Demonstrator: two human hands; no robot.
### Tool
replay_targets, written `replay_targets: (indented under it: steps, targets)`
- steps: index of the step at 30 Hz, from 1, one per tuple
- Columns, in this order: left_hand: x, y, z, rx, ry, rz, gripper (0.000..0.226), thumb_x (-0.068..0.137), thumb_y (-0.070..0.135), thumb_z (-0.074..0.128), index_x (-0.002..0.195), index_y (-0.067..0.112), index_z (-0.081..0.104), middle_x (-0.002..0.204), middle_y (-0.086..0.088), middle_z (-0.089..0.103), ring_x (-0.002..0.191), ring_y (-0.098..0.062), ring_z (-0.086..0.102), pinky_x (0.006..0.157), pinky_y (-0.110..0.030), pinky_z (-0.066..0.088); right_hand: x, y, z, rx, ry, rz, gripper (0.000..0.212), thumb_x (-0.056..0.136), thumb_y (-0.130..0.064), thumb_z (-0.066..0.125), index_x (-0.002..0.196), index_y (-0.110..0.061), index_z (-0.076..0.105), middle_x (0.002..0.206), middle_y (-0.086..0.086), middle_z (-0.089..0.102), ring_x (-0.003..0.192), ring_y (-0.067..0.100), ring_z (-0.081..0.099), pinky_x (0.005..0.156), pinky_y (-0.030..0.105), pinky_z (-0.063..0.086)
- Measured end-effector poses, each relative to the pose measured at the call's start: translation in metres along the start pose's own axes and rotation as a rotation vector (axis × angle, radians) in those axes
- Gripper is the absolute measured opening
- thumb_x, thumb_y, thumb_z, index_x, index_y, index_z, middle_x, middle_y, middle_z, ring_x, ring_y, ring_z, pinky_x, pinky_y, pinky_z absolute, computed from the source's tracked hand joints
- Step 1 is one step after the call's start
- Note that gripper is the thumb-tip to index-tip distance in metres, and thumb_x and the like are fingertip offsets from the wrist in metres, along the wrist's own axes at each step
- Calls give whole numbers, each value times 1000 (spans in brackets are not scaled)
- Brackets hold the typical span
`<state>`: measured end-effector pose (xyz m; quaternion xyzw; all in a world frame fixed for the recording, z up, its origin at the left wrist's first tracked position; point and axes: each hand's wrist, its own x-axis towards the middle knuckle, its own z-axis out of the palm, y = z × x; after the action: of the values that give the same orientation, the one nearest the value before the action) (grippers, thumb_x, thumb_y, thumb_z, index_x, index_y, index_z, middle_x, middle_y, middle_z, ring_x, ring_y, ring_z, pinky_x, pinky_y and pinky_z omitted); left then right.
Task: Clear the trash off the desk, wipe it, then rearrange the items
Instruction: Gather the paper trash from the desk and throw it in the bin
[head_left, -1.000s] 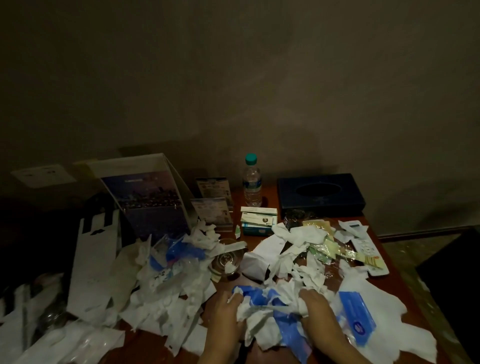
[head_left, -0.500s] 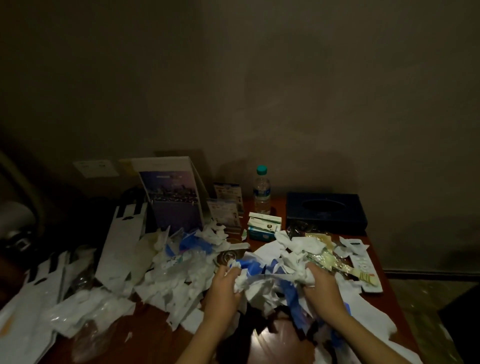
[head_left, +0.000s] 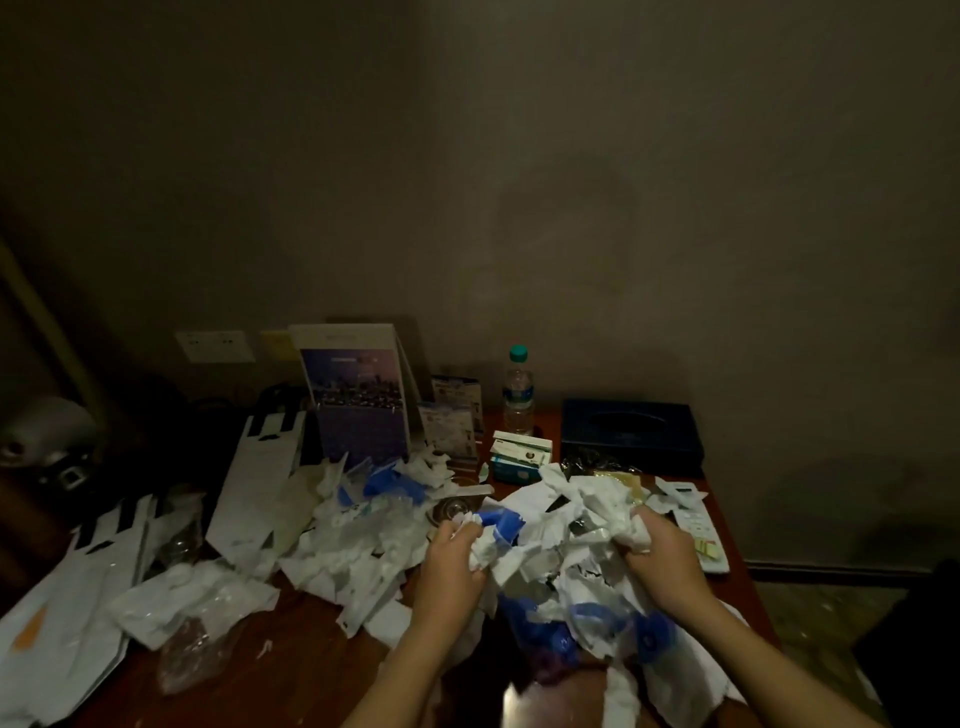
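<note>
The left hand (head_left: 452, 564) and the right hand (head_left: 662, 556) have drawn further apart and risen since half a second ago, and the wad (head_left: 550, 545) between them sits higher over the table (head_left: 291, 654) than before. We see the left hand with its fingers curled tight round a crumple of white paper at the wad's left edge, just beside a blue scrap (head_left: 498, 522). The right hand clutches the opposite side the same way, fingers dug into white tissue. The wad of torn white and blue paper stretches between the two above the near right part of the table. Loose strips and blue pieces trail down from it, and we cannot tell whether they touch the wood.

To the left we find a heap of scraps (head_left: 363, 535) lying on the table, touching flat white paper bags (head_left: 260, 483) with black handles. A clear plastic wrapper (head_left: 187, 660) lies nearer the front. A round glass dish (head_left: 449, 512) sits just behind the left hand.

Along the wall stand an upright brochure stand (head_left: 358, 400), two small cards (head_left: 454, 415), a water bottle (head_left: 518, 395) with a green cap and a dark blue tissue box (head_left: 631, 434). A stack of small cartons (head_left: 519, 454) rests in front of the bottle. A white remote (head_left: 698, 525) lies just beyond the right hand, near the table's right edge
</note>
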<state>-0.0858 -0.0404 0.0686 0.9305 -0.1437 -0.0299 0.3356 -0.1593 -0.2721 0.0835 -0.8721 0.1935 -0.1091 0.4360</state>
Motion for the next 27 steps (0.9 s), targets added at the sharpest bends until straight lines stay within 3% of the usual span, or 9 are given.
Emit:
replay_targets:
  steps: [4, 7, 11, 14, 18, 22, 27]
  targets:
    - [-10, 12, 8, -2, -55, 43, 42, 91, 20, 61, 130, 31, 53, 133, 8, 42, 116, -9, 47, 93, -17, 40, -29, -3, -19, -14, 20, 65, 20, 84, 2, 62, 92, -16, 62, 87, -7, 60, 84, 11, 57, 63, 11, 38]
    - [-21, 25, 17, -18, -88, 100, 43, 90, 17, 63, 131, 28, 54, 135, 5, 43, 117, -11, 48, 92, -15, 38, -46, -1, -34, -13, 36, 104, 19, 86, -4, 63, 103, -12, 62, 97, -4, 60, 92, 14, 58, 67, 16, 41]
    - [-42, 49, 31, 10, -165, 161, 47, 87, 6, 62, 132, 21, 54, 128, 0, 46, 117, -16, 49, 88, -13, 33, -80, 10, -61, 38, 126, 172, 21, 84, 4, 60, 95, -14, 62, 89, -3, 62, 81, 11, 56, 55, 9, 39]
    - [-52, 85, 45, 21, -174, 213, 49, 89, 6, 60, 134, 20, 50, 129, -1, 47, 119, -15, 47, 88, -12, 31, -96, 20, -91, 36, 180, 166, 21, 86, 1, 58, 82, -20, 58, 83, -4, 60, 77, 9, 55, 54, 9, 35]
    - [-66, 141, 72, 0, -162, 265, 48, 88, 7, 62, 134, 17, 52, 128, -2, 48, 117, -16, 48, 83, -9, 26, -112, 55, -139, 23, 225, 201, 15, 86, -2, 58, 84, -17, 58, 82, -3, 60, 75, 7, 53, 55, 11, 33]
    - [-82, 205, 119, -23, -167, 291, 40, 87, 7, 62, 125, 19, 57, 115, 3, 48, 102, -10, 46, 75, -11, 28, -124, 97, -201, 78, 260, 238, 11, 87, -2, 57, 85, -12, 61, 83, 1, 63, 76, 10, 57, 57, 17, 38]
    - [-101, 301, 202, -87, -217, 331, 31, 89, 9, 60, 117, 22, 59, 108, 4, 49, 96, -9, 51, 72, -9, 33, -139, 164, -298, 84, 294, 263, 20, 87, -3, 58, 77, -20, 56, 80, -3, 62, 73, 4, 56, 53, 12, 35]
